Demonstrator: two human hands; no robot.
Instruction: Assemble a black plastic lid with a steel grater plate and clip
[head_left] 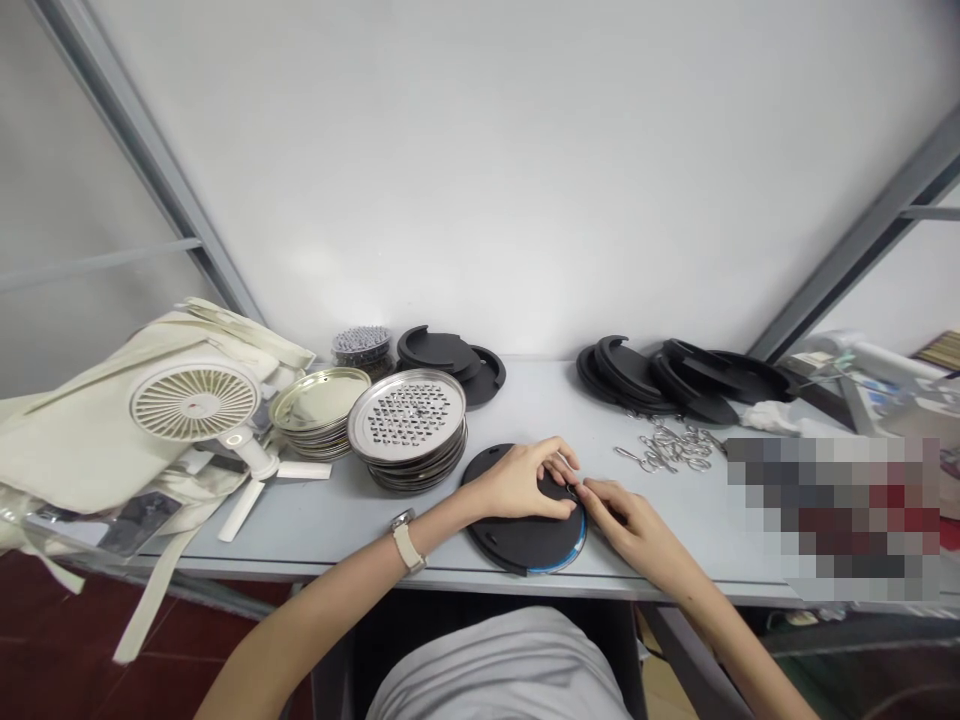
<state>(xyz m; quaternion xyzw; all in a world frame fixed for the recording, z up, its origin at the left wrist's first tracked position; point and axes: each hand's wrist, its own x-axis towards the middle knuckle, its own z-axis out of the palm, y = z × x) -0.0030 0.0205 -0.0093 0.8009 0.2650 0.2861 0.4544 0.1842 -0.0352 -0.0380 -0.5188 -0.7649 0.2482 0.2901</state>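
A black round disc (517, 545) with a blue strip along its lower right edge lies flat near the table's front edge. My left hand (525, 480) rests over it, steadying it, with the thumb along its surface and the fingers bent toward its right side. At that right edge, my right hand (615, 515) has thumb and fingertips pinched on a small metal clip (571, 489), mostly hidden by the fingers. To the right lies a loose pile of metal clips (671, 447). A stack of round metal grater plates (409, 415) stands left of the disc.
Gold-toned metal lids (321, 397) are stacked farther left, beside a white fan (196, 402) and a cream bag (90, 430). More black round covers (442, 352) sit at the back, with another group (626, 370) at back right. A blurred patch (832, 520) covers the right end.
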